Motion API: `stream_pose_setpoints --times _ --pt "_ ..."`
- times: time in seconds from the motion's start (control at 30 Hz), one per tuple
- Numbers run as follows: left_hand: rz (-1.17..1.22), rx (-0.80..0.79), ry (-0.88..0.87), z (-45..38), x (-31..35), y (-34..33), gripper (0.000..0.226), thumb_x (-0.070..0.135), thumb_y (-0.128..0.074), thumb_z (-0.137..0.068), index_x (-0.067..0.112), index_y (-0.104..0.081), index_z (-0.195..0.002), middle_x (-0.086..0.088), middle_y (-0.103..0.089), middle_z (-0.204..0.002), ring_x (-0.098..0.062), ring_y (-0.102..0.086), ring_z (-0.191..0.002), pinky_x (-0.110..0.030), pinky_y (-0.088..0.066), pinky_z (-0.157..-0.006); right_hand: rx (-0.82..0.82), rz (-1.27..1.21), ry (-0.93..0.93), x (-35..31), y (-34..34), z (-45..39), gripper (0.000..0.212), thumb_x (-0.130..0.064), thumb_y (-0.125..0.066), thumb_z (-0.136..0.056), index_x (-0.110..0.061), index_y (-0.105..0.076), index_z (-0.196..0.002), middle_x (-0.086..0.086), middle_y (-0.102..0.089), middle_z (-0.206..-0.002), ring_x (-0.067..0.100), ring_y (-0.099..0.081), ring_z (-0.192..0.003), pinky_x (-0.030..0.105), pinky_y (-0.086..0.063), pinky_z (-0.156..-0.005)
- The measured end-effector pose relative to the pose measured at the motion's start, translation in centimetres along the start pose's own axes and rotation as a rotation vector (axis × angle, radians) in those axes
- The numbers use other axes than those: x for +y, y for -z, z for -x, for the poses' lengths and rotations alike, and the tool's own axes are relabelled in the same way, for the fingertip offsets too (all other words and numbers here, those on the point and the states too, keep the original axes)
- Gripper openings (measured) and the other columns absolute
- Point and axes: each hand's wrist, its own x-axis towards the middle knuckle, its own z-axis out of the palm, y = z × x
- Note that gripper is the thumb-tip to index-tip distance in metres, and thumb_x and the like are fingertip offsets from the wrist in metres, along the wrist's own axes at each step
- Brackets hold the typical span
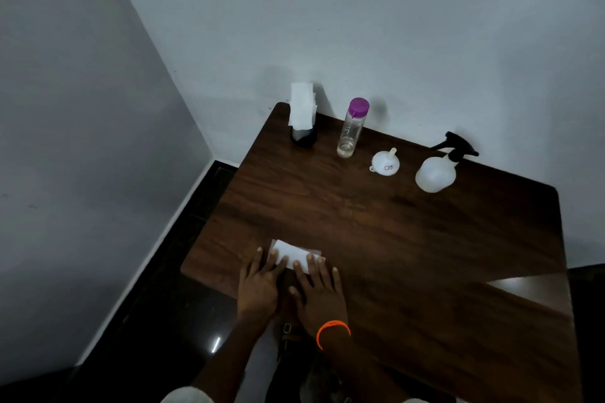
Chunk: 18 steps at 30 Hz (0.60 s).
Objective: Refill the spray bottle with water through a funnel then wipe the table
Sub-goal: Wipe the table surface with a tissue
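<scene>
Both hands sit lower centre of frame, flat on a folded tissue (294,255) near the table (425,255) front edge. Left hand (258,285) fingers straight, pressing the tissue's left end; right hand (319,291) w/ orange band same on the right end. Neither grip is curled round anything. Tissue's long axis runs left-right, just ahead of the knuckles, so either hand can wipe. Upper frame, l to r: tissue holder (302,114), water bottle (352,129), funnel (385,163), spray bottle (438,167), all well apart from the hands.
</scene>
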Motion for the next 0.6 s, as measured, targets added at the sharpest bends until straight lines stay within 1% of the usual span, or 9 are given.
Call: stream_pose_setpoints --times 0.1,0.13,0.23,0.27,0.33,0.37,0.4,0.5,0.6 --pt "-0.001 0.013 0.004 2.9 1.7 -1.5 0.064 0.051 -0.040 -0.078 0.028 -0.068 -0.130 -0.001 -0.062 -0.140 -0.035 -0.048 -0.138 -0.051 -0.049 -0.100 -0.027 0.027 0.022 1.0 -0.5 2.9 0.061 -0.054 -0.041 -0.099 -0.038 -0.030 -0.156 -0.001 -0.025 -0.166 0.024 -0.023 -0.153 0.053 -0.015 -0.119" --pt "-0.005 -0.006 0.004 3.7 2.6 -2.1 0.065 0.053 -0.040 -0.078 0.026 -0.067 -0.131 -0.004 -0.061 -0.141 -0.035 -0.046 -0.139 -0.050 -0.049 -0.101 -0.028 0.033 0.021 1.5 -0.6 3.8 0.060 -0.054 -0.040 -0.099 -0.038 -0.030 -0.156 -0.001 -0.024 -0.166 0.023 -0.021 -0.153 0.053 -0.015 -0.119" --pt "-0.022 -0.057 0.033 4.9 5.5 -3.6 0.070 0.055 -0.039 -0.079 0.022 -0.063 -0.136 -0.010 -0.057 -0.145 -0.029 -0.032 -0.145 -0.047 -0.030 -0.110 -0.051 0.034 -0.020 3.1 -0.5 6.2 0.059 -0.052 -0.039 -0.099 -0.039 -0.030 -0.156 -0.002 -0.024 -0.165 0.022 -0.022 -0.153 0.052 -0.015 -0.119" --pt "-0.039 -0.082 0.043 5.1 6.5 -3.6 0.071 0.056 -0.039 -0.082 0.023 -0.056 -0.142 -0.010 -0.049 -0.152 -0.028 -0.023 -0.149 -0.047 -0.023 -0.114 -0.059 0.034 -0.036 3.6 -0.4 6.7 0.059 -0.052 -0.039 -0.099 -0.039 -0.031 -0.155 -0.002 -0.026 -0.165 0.022 -0.024 -0.152 0.052 -0.015 -0.118" --pt "-0.098 -0.121 0.005 4.8 8.3 -3.9 0.074 0.059 -0.037 -0.092 0.025 -0.028 -0.157 -0.008 -0.017 -0.167 -0.028 0.001 -0.155 -0.047 -0.007 -0.123 -0.067 0.031 -0.076 5.0 -0.1 7.6 0.059 -0.052 -0.039 -0.098 -0.040 -0.030 -0.155 -0.003 -0.029 -0.163 0.020 -0.025 -0.152 0.051 -0.014 -0.118" --pt "-0.112 -0.150 -0.013 4.5 9.0 -4.0 0.078 0.061 -0.037 -0.094 0.026 -0.016 -0.160 -0.006 -0.004 -0.168 -0.028 0.009 -0.155 -0.049 -0.001 -0.124 -0.066 0.026 -0.096 5.7 0.1 7.8 0.059 -0.052 -0.039 -0.098 -0.040 -0.028 -0.155 -0.003 -0.030 -0.163 0.019 -0.023 -0.152 0.051 -0.013 -0.118" --pt "-0.127 -0.159 -0.031 4.1 9.5 -3.9 0.081 0.063 -0.037 -0.093 0.026 -0.011 -0.161 -0.006 0.001 -0.168 -0.029 0.013 -0.155 -0.050 0.001 -0.124 -0.064 0.025 -0.112 6.5 0.3 8.0 0.060 -0.052 -0.038 -0.098 -0.040 -0.026 -0.156 -0.003 -0.030 -0.163 0.019 -0.021 -0.151 0.050 -0.012 -0.118" --pt "-0.162 -0.167 -0.074 2.2 11.0 -3.4 0.081 0.061 -0.039 -0.094 0.027 -0.007 -0.161 -0.007 -0.001 -0.169 -0.032 0.014 -0.154 -0.052 0.002 -0.124 -0.060 0.033 -0.146 8.3 1.0 7.5 0.062 -0.052 -0.036 -0.100 -0.041 -0.017 -0.157 -0.002 -0.023 -0.166 0.018 -0.013 -0.153 0.050 -0.011 -0.118" --pt "-0.155 -0.137 -0.097 -0.3 12.6 -2.4 0.074 0.057 -0.035 -0.097 0.029 -0.009 -0.160 -0.006 -0.004 -0.170 -0.034 0.012 -0.155 -0.054 0.001 -0.124 -0.044 0.015 -0.182 9.9 2.0 5.9 0.062 -0.053 -0.037 -0.100 -0.041 -0.017 -0.158 -0.001 -0.022 -0.166 0.018 -0.016 -0.153 0.050 -0.011 -0.118"
